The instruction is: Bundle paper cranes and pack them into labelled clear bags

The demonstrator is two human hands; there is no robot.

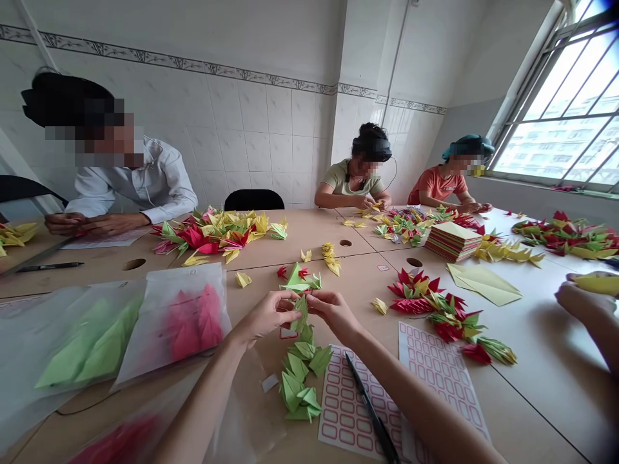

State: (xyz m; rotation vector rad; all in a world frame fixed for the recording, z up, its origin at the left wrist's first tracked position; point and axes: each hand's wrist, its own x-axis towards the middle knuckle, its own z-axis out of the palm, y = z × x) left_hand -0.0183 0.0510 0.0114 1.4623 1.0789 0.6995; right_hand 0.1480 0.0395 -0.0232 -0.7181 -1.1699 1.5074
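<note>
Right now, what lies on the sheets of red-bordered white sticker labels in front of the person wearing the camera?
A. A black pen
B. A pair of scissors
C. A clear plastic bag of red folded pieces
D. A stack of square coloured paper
A: a black pen lies slantwise across the sheets of red-bordered white sticker labels, just below the right hand.

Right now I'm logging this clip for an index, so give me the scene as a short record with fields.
left hand: pinching a green folded paper piece
right hand: pinching the same piece from the other side
below hands: chain of green folded pieces
near right forearm: black pen on label sheets
left of hands: plastic bags
surface: table
</note>
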